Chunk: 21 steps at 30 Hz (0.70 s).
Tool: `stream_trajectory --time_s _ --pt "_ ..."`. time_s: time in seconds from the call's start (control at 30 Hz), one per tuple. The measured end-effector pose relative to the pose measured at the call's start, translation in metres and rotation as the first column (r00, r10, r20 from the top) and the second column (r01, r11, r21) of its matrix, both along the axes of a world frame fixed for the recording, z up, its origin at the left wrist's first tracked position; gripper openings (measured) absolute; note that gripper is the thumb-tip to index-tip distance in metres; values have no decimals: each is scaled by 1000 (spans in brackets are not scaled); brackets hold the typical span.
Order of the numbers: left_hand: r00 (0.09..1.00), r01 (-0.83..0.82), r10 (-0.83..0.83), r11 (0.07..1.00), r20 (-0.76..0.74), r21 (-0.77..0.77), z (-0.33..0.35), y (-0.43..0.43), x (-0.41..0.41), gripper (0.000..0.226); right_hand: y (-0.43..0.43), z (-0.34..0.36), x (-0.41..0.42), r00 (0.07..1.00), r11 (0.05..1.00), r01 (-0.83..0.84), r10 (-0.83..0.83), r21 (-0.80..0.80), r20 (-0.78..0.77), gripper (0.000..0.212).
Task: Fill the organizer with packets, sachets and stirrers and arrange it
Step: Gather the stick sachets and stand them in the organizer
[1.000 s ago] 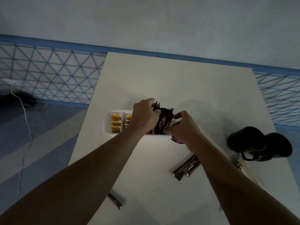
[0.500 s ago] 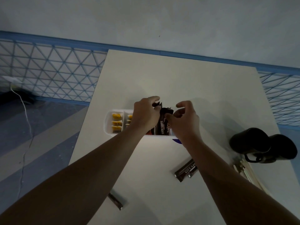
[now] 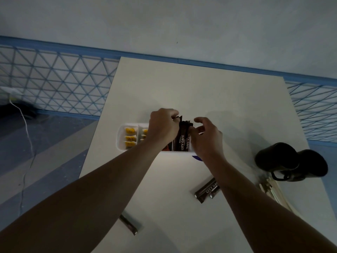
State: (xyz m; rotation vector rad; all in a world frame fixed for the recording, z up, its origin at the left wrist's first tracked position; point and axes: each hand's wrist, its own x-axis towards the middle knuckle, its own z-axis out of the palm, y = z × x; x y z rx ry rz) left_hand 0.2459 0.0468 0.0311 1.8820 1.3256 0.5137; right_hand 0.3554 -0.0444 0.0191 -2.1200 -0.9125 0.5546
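The left hand (image 3: pixel 163 127) pinches the tops of the dark brown paper sugar sticks (image 3: pixel 182 138) standing in the white plastic organizer (image 3: pixel 120 137). The right hand (image 3: pixel 205 138) is half open beside them. A bump could tip them out.

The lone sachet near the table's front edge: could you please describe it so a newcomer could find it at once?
On the white table, look near the front edge, just right of the left forearm. A single dark sachet lies there, alone, unlike the pair of sachets farther right.
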Motion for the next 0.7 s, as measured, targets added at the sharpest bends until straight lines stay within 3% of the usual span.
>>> stream_trajectory --time_s 0.1,0.3,0.53,0.7 --pt "999 -32 32 999 -8 43 4 0 -9 24 -3 7 -2 1000 1000 8 -8 17 11 29" --pt "993 -115 116 991 -9 64 12 -11 -46 17 -13 12 -20 999 997 -31 31 74 8 15" --pt "982 -186 188 980 -23 74 1 -41 -103 9 -30 -6 -68 960 958 -274 277 83 -30 12" --pt "986 -123 127 991 -105 50 -8 -64 -137 9 -35 -26 -97 871 867 -491 489 -88 -47 15"
